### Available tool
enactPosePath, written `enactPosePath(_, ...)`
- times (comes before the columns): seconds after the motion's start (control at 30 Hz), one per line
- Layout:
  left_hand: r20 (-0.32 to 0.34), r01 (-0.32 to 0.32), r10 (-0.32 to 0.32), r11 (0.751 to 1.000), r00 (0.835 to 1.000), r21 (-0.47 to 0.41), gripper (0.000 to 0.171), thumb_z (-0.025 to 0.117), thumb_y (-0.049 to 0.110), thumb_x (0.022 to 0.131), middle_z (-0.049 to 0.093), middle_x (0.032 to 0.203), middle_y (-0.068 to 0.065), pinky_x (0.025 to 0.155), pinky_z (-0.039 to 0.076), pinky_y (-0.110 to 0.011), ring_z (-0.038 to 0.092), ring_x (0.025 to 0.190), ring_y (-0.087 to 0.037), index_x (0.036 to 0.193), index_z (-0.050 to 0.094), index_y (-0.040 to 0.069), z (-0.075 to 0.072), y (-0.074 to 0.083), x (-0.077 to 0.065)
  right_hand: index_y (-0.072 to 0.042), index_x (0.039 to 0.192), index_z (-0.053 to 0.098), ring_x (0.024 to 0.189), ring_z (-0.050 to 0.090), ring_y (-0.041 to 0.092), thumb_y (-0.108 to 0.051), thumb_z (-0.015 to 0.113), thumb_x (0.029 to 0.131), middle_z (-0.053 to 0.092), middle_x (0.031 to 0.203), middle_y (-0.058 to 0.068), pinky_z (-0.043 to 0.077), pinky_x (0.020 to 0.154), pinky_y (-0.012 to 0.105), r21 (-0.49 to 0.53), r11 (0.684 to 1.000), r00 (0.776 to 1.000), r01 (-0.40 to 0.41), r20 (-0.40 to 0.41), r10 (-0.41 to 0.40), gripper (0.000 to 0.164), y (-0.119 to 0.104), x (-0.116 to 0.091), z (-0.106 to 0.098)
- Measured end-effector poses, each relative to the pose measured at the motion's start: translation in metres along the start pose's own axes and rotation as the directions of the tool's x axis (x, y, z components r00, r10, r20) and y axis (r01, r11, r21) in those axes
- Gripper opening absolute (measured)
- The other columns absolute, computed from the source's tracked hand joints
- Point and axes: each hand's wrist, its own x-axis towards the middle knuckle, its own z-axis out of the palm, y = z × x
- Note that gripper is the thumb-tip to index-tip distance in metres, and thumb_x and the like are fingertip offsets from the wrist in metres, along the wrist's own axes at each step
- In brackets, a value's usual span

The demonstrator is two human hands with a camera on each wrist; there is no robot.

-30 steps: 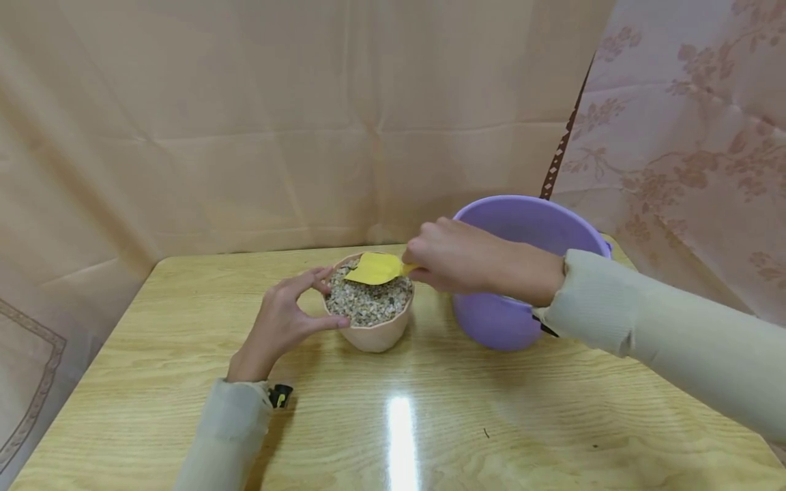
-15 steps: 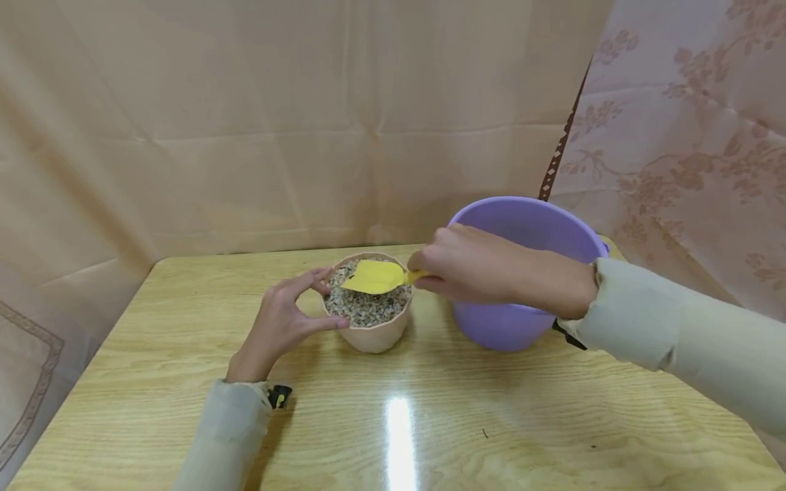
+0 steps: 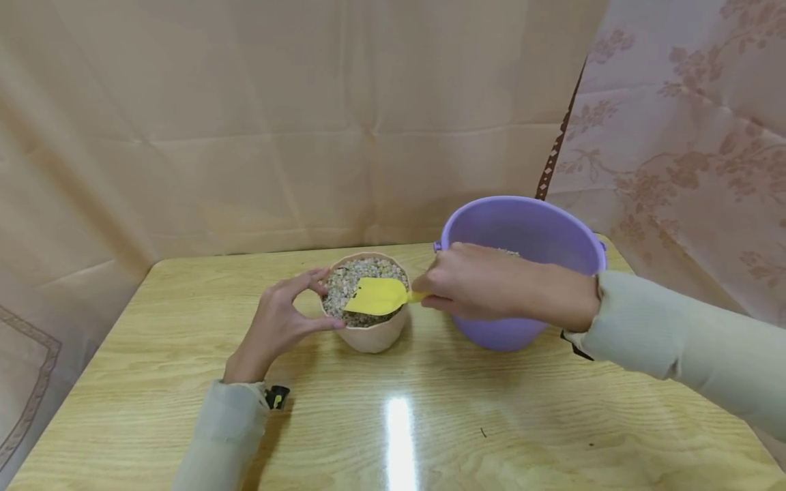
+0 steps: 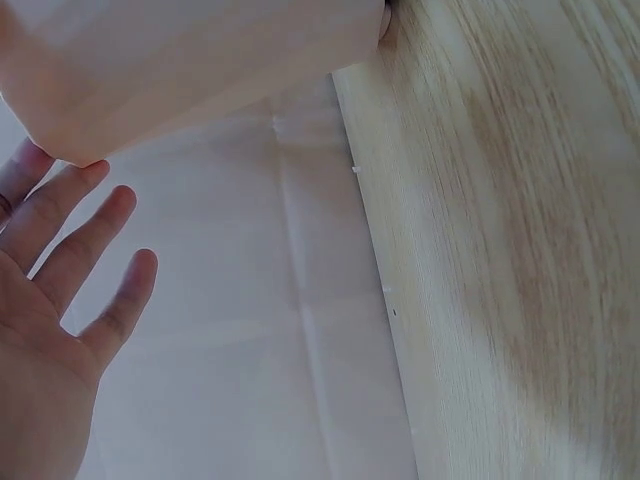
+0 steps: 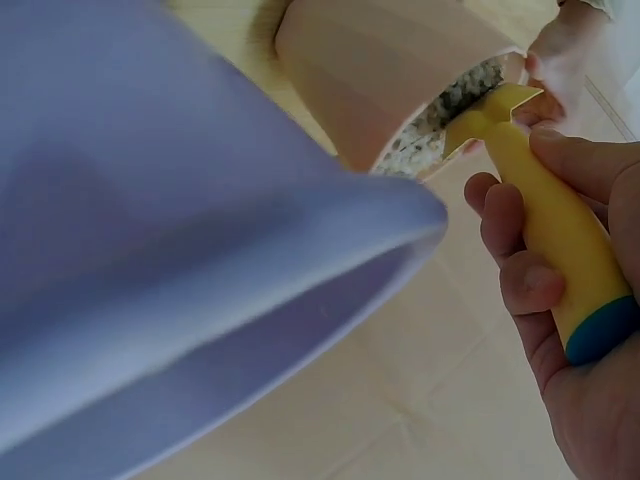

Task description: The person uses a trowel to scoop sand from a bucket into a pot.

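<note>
A peach flowerpot (image 3: pixel 373 337), full to near its rim with pale grit (image 3: pixel 376 265), stands on the table. My left hand (image 3: pixel 279 320) rests at its left side, thumb on the near rim and fingertips on the far-left rim. The left wrist view shows those fingers spread and fairly straight, tips at the pot's edge. My right hand (image 3: pixel 469 283) grips the yellow handle of a hand trowel (image 3: pixel 377 296); the handle (image 5: pixel 560 230) ends in teal. Across the grit lies the trowel's blade, back side up, toward the pot's near side.
Right of the pot stands a purple bucket (image 3: pixel 512 334), with some grit visible inside behind my right hand. The wooden table (image 3: pixel 319 436) reaches back to a beige curtain (image 3: pixel 276 136). A small dark bit (image 3: pixel 483 432) lies near the front.
The trowel and my right hand have come toward the near side of the pot, baring grit at the back. My left hand has stayed at the rim.
</note>
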Motion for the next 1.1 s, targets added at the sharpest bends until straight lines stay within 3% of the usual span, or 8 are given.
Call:
enactPosePath(0.2,0.002,-0.023,0.023,1.000,1.000,0.005,0.082,0.097,0.029,0.053,0.074,0.094,-0.001,0.103,0.044,-0.052,0.057,0.125,-0.033,0.125,0.067,0.003,0.000,-0.002,-0.001,-0.013,0.074,0.061,0.055,0.052,0.009,-0.006,0.070,0.091,0.053,0.060,-0.009,0.048,0.056,0.026,0.023,1.000,1.000,0.008,0.004,-0.008,0.020,-0.002,0.001,-0.001)
enactPosePath(0.53,-0.003,-0.040,0.040,0.999,0.999,0.005,0.070,0.096,0.030,0.053,0.074,0.107,-0.006,0.102,0.045,-0.053,0.059,0.123,-0.035,0.113,0.071,0.004,0.000,-0.003,0.000,-0.014,0.074,0.061,0.052,0.044,0.004,-0.005,0.068,0.091,0.053,0.063,-0.009,0.044,0.051,0.021,0.023,1.000,0.997,0.002,-0.075,-0.001,0.020,0.002,-0.013,-0.004)
enactPosePath(0.73,-0.014,-0.049,0.049,0.999,0.999,0.001,0.064,0.095,0.033,0.054,0.073,0.114,-0.009,0.101,0.046,-0.054,0.060,0.122,-0.035,0.107,0.072,0.005,0.000,-0.003,0.001,-0.014,0.077,0.063,0.055,0.055,0.009,-0.006,0.071,0.089,0.058,0.064,-0.007,0.048,0.053,0.025,-0.016,1.000,0.995,-0.016,-0.103,0.014,0.017,0.004,-0.025,-0.002)
enactPosePath(0.87,-0.016,-0.050,0.050,0.999,0.999,-0.002,0.074,0.092,0.041,0.057,0.075,0.102,-0.005,0.100,0.046,-0.055,0.060,0.122,-0.035,0.117,0.071,0.003,0.000,-0.003,0.001,-0.014,0.078,0.065,0.061,0.063,0.013,-0.006,0.073,0.087,0.063,0.068,-0.006,0.052,0.056,0.027,-0.034,0.999,0.995,-0.013,-0.102,0.009,0.015,0.003,-0.028,-0.001)
enactPosePath(1.1,-0.003,-0.042,0.042,0.999,0.999,-0.001,0.078,0.091,0.045,0.058,0.075,0.096,-0.003,0.098,0.047,-0.056,0.063,0.117,-0.035,0.120,0.069,0.003,-0.001,-0.004,0.002,-0.014,0.078,0.066,0.057,0.061,0.015,-0.008,0.070,0.089,0.061,0.065,-0.005,0.052,0.055,0.029,-0.125,0.992,0.999,-0.030,-0.046,0.024,0.013,-0.004,-0.026,-0.003)
